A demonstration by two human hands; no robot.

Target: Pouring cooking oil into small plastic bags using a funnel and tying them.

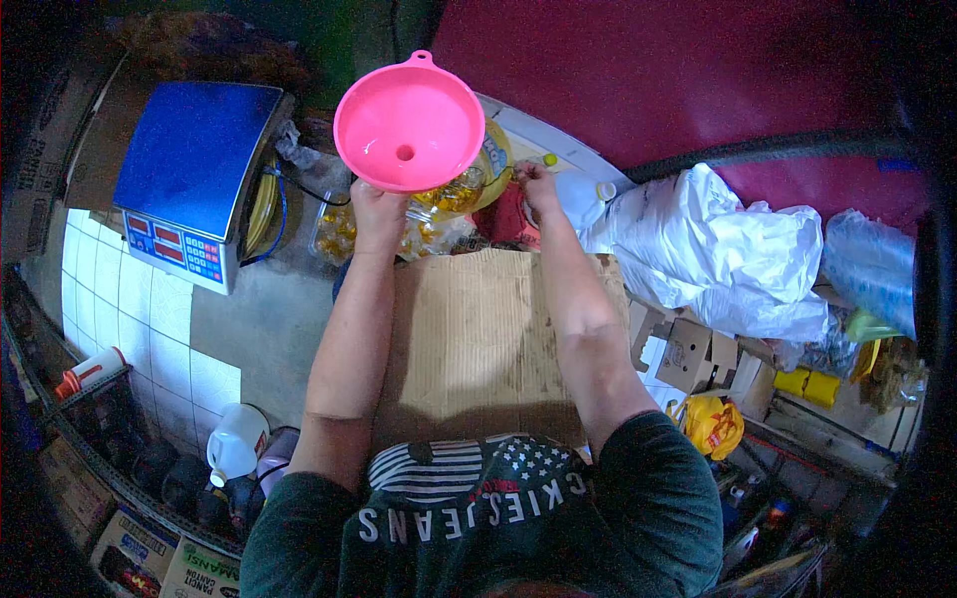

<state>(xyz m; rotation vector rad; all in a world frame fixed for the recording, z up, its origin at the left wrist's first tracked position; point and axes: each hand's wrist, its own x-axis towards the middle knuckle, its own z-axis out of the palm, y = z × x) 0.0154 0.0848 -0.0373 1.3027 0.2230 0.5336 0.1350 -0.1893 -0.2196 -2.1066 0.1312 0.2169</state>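
My left hand (379,217) grips the lower rim of a pink plastic funnel (441,112), whose wide mouth faces the camera. Behind and below the funnel are a yellow container (497,153) and clear plastic holding golden liquid (448,198). To the right, my right hand (535,187) has its fingers drawn together near the yellow container; whether something small is between them cannot be told. A translucent plastic jug (579,198) with a pale yellow cap is just right of that hand. Small filled clear bags (336,232) sit in a clear tray by my left wrist.
A cardboard sheet (478,336) lies between my forearms. On the left is a digital scale (198,164) with a blue plate. White plastic bags (725,247) bulge at the right. A white jug (238,441) stands at lower left, and a yellow bag (710,426) at lower right.
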